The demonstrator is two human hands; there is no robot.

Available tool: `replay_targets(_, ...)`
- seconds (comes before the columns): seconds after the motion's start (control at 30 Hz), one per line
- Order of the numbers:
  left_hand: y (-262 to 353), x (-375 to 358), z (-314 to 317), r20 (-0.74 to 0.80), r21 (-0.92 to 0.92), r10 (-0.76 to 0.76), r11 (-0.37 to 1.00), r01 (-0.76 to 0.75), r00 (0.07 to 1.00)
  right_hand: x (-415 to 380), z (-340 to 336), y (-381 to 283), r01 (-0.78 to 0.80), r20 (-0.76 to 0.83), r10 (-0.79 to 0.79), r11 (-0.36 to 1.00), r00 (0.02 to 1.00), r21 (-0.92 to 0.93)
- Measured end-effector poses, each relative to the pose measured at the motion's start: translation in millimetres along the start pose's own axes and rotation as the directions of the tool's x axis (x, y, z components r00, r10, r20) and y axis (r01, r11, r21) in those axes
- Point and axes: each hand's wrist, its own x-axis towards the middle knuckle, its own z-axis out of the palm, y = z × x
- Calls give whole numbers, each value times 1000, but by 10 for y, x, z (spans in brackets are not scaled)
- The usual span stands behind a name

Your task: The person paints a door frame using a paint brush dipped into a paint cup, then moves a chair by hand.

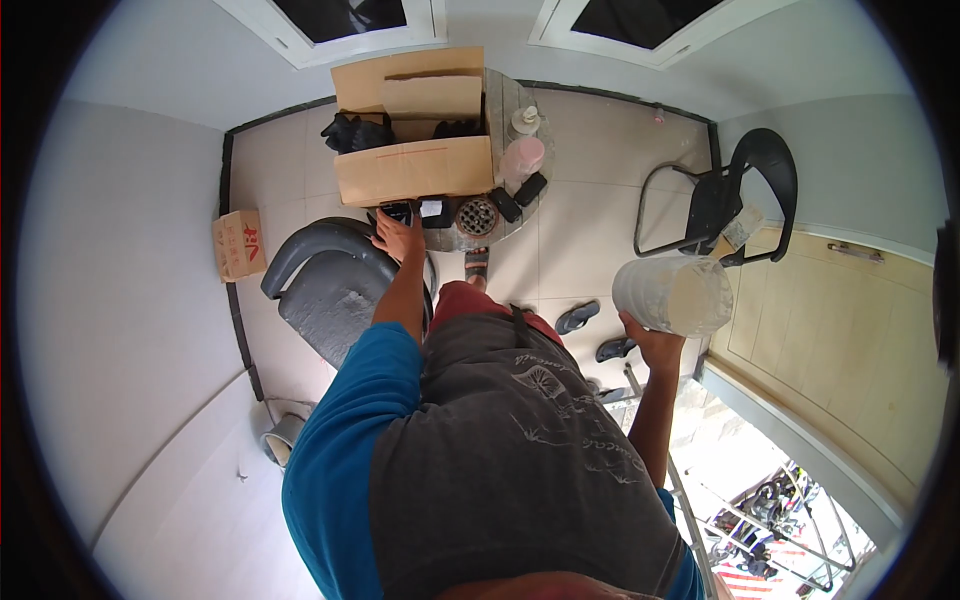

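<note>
My right hand (655,345) is closed on a whitish plastic bucket (640,292), which lies tilted on its side in the air, its pale open end facing right. Out at the table's near edge, my left hand (400,240) has its fingers around a small dark phone-like object (397,212). Just right of it lies a black case with a white label (433,211). A round ashtray-like dish with holes (477,215) stands beside that. Behind them is an open cardboard box (415,170) with black plastic bags (358,133) at its left side.
On the round table (505,100) are a pink container (522,158), a pump bottle (525,121) and two dark items (505,204). A grey chair (330,300) stands left, a black chair (765,160) right. Sandals (577,317) lie on the floor, beside a metal ladder rail (690,520).
</note>
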Motion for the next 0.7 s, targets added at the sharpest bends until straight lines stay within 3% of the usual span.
replay_targets(0.33, 163, -21, -128, -21, 39, -57, 998, 58, 998, -52, -92, 27, -143, 38, 141, 988, 989, 53)
replay_targets(0.53, 140, -14, -93, -38, 31, -47, 998, 48, 998, -18, -93, 156, -17, 6, 17, 1000, 1000, -8)
replay_targets(0.7, 126, -14, -89, -64, 21, -44, 999, 46, 997, 15, -70, -26, -65, 1, 65, 995, 998, 72)
